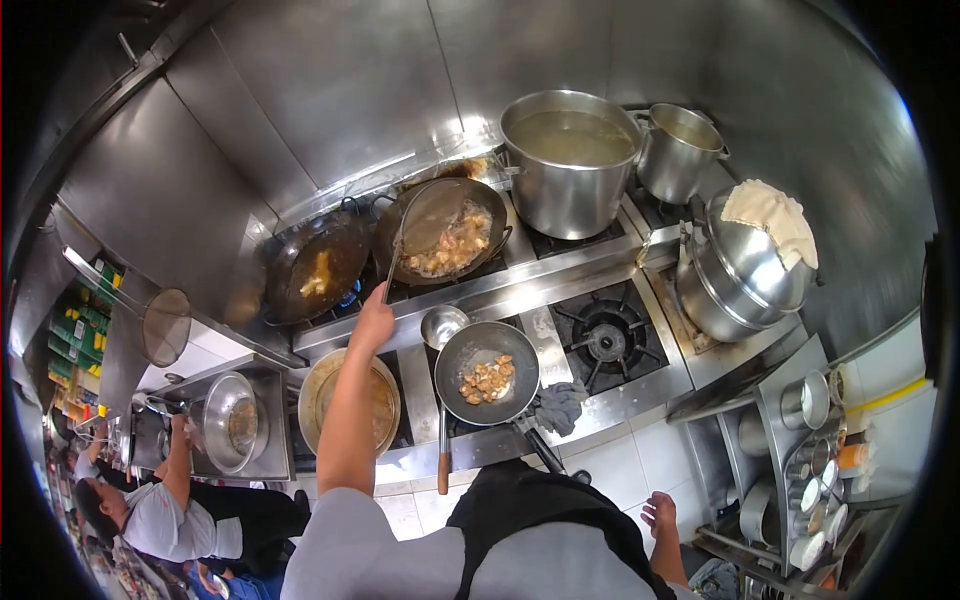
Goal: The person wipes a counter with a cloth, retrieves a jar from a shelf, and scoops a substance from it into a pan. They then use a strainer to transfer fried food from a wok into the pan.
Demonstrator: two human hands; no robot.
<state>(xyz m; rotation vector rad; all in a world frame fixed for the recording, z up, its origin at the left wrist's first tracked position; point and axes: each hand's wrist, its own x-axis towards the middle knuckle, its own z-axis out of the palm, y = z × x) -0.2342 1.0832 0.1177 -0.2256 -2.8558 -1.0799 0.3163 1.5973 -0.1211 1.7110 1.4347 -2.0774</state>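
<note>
My left hand (374,322) is closed round the handle of a long utensil (398,240), which reaches into a dark wok (386,232) of bubbling oil at the back. Pieces of frying food (460,240) float there. My right hand (659,512) hangs low at my right side, fingers partly curled; whether it holds anything is too small to tell. In front of me a dark pan (448,372) contains browned chunks (486,380). Beside it are a ladle (444,325) and a grey cloth (560,407). Under my left forearm sits a wide bowl (312,400) of brownish liquid.
Another wok (285,270) with oil is at the back left. Two steel pots (566,195) (676,170) and a cloth-topped steamer (728,290) stand behind and right. A bare burner (605,343) lies right of the pan. A co-worker (180,522) is at the left; shelves (775,430) are at the right.
</note>
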